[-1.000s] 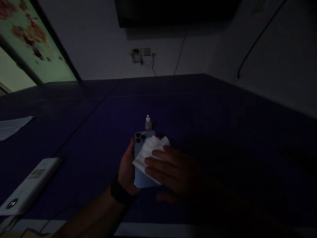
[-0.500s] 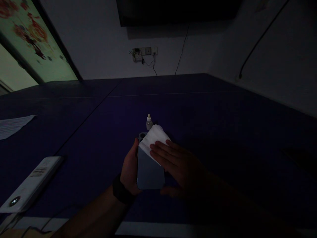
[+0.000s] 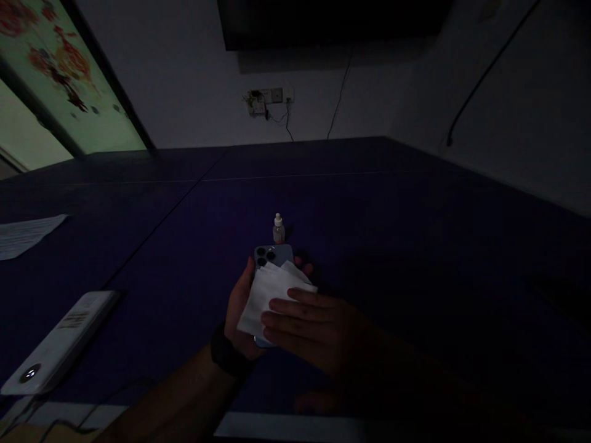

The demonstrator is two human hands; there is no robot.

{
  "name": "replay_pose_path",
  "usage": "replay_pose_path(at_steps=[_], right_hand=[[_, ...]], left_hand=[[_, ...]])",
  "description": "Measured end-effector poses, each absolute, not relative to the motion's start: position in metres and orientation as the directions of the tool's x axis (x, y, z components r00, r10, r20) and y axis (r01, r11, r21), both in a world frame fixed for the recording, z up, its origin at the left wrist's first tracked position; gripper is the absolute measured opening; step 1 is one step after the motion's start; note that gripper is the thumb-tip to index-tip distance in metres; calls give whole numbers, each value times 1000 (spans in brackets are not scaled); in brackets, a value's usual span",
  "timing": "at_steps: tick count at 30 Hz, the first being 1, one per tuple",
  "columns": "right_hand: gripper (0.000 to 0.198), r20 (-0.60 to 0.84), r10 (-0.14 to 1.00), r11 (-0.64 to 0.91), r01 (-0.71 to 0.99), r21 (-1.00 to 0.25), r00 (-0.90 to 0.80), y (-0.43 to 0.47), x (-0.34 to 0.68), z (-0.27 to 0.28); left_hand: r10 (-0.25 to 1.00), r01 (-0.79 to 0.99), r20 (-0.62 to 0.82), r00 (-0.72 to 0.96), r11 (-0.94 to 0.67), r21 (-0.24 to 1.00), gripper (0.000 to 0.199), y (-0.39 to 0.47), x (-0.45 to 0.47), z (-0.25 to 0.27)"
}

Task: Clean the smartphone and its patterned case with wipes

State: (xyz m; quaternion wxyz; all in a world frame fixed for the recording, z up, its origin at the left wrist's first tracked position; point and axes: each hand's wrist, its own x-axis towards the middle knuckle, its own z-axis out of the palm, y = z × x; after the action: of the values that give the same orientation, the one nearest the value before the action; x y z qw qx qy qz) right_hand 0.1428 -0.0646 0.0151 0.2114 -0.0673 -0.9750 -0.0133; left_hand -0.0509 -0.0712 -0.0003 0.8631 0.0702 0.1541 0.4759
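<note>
A blue-grey smartphone (image 3: 282, 253) lies back side up in my left hand (image 3: 241, 301), its camera lenses at the top left. My left fingers wrap around it, with fingertips showing past its right edge. Across the phone's back is a folded white cloth (image 3: 268, 296), covering the middle and hanging over the left edge. My right hand (image 3: 318, 329) presses the cloth down with flat, stretched fingers, the thumb held apart below. Just beyond the phone's top stands a small clear dropper bottle (image 3: 278, 229) with a white cap.
The dark blue table (image 3: 194, 246) carries a white box (image 3: 64, 341) at the left and a sheet of paper (image 3: 28, 237) farther back. Cables (image 3: 69, 424) run near the lower left corner. A wall screen (image 3: 332, 24) hangs above sockets (image 3: 272, 96). The room is dim.
My right hand has slid the cloth down and left over the phone's back, exposing the camera lenses. The phone is still in my left hand, and the bottle has not moved.
</note>
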Motion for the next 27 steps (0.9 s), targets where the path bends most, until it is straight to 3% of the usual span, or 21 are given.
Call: replay_pose_path(at_steps=[5,8,11,13,17,23,27], right_hand=[[69,523,245,958,288,1,-816,-61,145,12],[65,495,185,978,208,-8,-849,-63,146,13],[64,446,108,994,105,-30,-889,-67,142,15],[65,461,141,989,145,-27,-876,-67,141,14],[63,526,236,960,278,1,-817,-61,146,10],[69,446,176,981,194,-7,-877,-67,142,14],[68,496,211,970,244,1,-842,-66,140,12]], left_hand=[[864,-817,-226,449,500,286,62,-71,-49,2],[885,-849,-276,374,447,283,59,-69,-48,3],[859,-835,-306,411,489,251,71,-69,-48,5],[845,-820,-318,431,513,254,76,-69,-48,5],[900,-858,-314,302,400,322,63,-70,-48,5],[941,-891,-260,216,299,343,62,-67,-49,7],[937,-893,-298,183,285,347,62,-67,-49,8]])
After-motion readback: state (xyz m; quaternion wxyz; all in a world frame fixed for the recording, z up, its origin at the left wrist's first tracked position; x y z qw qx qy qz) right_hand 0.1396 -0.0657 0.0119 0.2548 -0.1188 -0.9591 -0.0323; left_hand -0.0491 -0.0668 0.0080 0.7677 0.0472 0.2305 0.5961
